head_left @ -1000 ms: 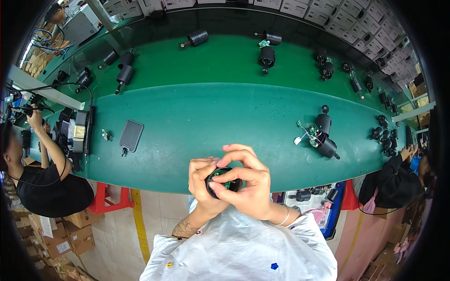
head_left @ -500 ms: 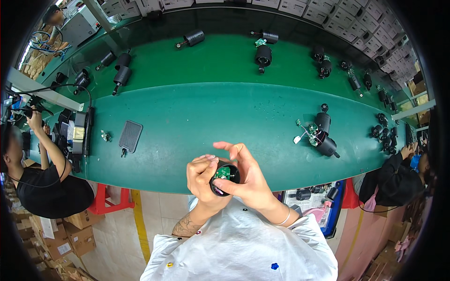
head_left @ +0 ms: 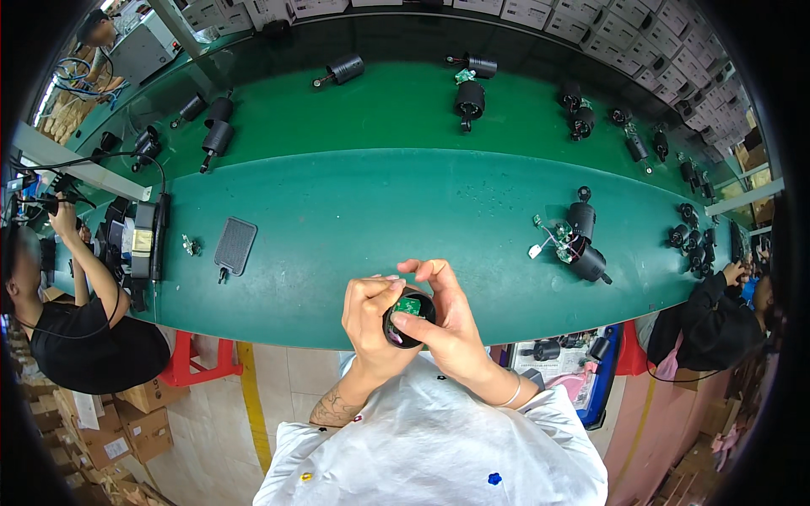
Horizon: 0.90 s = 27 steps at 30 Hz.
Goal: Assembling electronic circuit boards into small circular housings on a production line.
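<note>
Close to my body, just past the bench's front edge, a black cylindrical housing (head_left: 394,333) has its open end facing up. Inside its mouth sits a green circuit board (head_left: 408,305), with a small purple-pink bit showing lower down. Wrapped around the housing's left side, my left hand (head_left: 368,325) grips it. My right hand (head_left: 451,325) holds the housing's right side, its thumb reaching over the rim onto the board and its index finger bent above. Palms and fingers hide most of the housing's outer wall.
On the green bench (head_left: 380,219) lie a dark ribbed pad (head_left: 235,246), a small circuit board (head_left: 191,245) and opened black housings (head_left: 582,244) with wired boards. Several black units line the far green strip (head_left: 405,101). A blue-edged tray (head_left: 601,396) stands low right. People sit at both sides.
Both hands and the housing have shifted slightly right. My right thumb has moved up onto the board, and its index finger sits a little lower. Units on the far strip have slid slightly left.
</note>
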Each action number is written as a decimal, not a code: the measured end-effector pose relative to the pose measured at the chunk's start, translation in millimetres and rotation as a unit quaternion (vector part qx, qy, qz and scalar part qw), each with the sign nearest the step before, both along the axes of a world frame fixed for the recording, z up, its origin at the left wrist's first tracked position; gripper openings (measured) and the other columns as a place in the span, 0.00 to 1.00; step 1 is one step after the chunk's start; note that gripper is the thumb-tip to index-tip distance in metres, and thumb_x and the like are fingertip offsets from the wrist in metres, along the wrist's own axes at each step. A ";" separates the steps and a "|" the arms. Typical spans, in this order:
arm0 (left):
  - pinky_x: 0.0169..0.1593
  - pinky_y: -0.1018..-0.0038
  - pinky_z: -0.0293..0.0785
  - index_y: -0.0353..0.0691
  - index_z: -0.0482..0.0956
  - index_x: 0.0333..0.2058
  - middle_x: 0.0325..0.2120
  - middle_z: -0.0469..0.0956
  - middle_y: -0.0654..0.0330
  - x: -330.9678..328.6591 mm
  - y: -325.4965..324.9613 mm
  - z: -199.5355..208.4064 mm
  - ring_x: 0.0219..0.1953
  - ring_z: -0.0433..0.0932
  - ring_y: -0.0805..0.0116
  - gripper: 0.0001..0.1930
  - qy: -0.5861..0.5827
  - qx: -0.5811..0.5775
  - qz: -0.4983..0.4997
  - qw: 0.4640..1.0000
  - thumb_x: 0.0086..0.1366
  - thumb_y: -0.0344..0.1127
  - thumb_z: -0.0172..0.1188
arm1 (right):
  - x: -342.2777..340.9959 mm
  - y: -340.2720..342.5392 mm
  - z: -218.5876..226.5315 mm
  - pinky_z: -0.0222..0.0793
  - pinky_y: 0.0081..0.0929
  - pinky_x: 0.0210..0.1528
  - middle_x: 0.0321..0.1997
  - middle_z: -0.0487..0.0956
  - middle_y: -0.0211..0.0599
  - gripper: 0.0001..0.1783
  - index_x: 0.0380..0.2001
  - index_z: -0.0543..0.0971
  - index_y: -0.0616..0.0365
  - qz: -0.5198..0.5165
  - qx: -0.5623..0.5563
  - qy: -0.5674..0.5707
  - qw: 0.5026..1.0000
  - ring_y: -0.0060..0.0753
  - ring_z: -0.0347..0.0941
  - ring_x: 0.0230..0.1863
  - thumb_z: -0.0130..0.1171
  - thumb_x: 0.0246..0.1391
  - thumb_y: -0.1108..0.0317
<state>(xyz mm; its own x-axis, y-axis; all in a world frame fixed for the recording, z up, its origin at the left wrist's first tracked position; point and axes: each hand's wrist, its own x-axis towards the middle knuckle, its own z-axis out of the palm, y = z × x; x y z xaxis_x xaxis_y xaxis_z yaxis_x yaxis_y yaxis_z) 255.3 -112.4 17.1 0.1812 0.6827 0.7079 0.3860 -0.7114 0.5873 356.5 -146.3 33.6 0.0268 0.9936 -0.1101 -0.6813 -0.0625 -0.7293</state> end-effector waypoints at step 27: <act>0.36 0.66 0.70 0.35 0.73 0.40 0.32 0.72 0.55 -9.5 7.9 -3.8 0.31 0.72 0.59 0.23 0.061 -0.005 0.029 0.998 0.40 0.27 0.66 | 2.8 13.3 -16.3 0.67 0.37 0.58 0.55 0.68 0.44 0.32 0.45 0.64 0.57 -0.072 0.086 -0.193 0.975 0.46 0.71 0.56 0.69 0.36 0.79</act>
<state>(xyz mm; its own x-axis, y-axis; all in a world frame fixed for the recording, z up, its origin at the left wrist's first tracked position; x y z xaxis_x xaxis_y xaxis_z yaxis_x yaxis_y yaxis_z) 245.8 -104.5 13.4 0.2252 0.7017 0.6760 0.4947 -0.6801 0.5411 359.2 -133.0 17.3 0.1729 0.9795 0.1037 -0.3459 0.1589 -0.9247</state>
